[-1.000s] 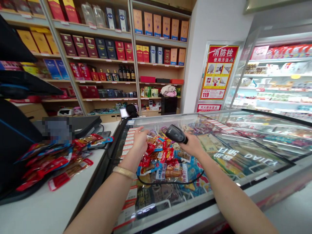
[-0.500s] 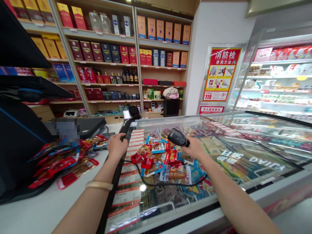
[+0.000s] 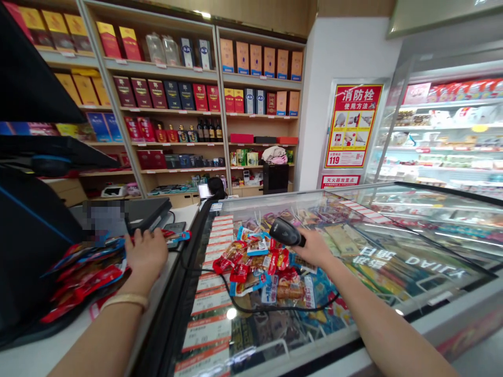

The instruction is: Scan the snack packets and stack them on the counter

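Note:
My right hand (image 3: 314,247) is wrapped round a black handheld scanner (image 3: 286,232) above the glass top of a chest freezer. Its black cable (image 3: 275,309) loops across the glass. Below and left of the scanner lies a heap of red and blue snack packets (image 3: 251,259), with a larger sausage packet (image 3: 288,290) at its near side. On the white counter at the left, my left hand (image 3: 146,255) rests at the right side of a second pile of packets (image 3: 86,272), its fingers spread and pointing away from me.
A black monitor and stand (image 3: 27,225) fill the left edge. Price labels (image 3: 210,303) line the freezer's left side. Behind are shelves of boxed goods (image 3: 168,112), a red poster (image 3: 353,125) and a lit refrigerated display (image 3: 444,136). A dark-haired head (image 3: 216,188) shows beyond the freezer.
My left hand has moved left from the freezer's edge onto the packets on the counter, and its fingers have spread. My right hand still holds the scanner in nearly the same place.

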Tool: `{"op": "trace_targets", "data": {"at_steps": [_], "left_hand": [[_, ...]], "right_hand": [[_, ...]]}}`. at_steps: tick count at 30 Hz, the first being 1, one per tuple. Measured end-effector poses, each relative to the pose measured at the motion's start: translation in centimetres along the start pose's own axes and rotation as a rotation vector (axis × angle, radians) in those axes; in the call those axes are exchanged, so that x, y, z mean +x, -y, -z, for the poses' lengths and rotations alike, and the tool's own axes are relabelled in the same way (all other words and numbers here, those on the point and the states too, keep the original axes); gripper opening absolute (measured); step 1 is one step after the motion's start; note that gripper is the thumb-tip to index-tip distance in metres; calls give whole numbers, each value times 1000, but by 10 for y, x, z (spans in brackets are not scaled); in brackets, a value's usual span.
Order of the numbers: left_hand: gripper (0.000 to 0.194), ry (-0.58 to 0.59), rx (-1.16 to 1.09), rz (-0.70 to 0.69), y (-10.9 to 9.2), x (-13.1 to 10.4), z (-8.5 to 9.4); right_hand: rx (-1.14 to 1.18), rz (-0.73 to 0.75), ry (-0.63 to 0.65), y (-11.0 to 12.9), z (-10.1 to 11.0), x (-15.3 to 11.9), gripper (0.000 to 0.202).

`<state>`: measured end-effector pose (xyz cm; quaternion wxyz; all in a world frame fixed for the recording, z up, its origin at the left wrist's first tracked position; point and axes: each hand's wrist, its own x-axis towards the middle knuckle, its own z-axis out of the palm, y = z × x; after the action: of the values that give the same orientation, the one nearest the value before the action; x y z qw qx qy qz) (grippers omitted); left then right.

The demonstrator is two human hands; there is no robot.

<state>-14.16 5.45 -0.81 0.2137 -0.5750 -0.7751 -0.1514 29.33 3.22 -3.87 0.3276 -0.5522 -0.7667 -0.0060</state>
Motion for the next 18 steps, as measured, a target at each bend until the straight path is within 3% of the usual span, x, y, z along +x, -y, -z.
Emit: {"op": "trace_targets", "data": {"at_steps": [5,10,13,15,18], "left_hand": [[46,41,85,-6,5,-4,0],[41,-15,-138,18,3,1,4],[38,-33,-441,131,-8,3,6],[32,-26,-789,204,-22,1,6],[29,114,-1303,254,-44,-5,7]], "right_hand": [[10,-8,5,0,-2,0,23],[-7,1,-30,0,-2,-1,20],[19,24,-70,2,-1,-2,21],[46,38,-102,4,0,-2,21],[78,76,-134,8,0,-3,21]]}}
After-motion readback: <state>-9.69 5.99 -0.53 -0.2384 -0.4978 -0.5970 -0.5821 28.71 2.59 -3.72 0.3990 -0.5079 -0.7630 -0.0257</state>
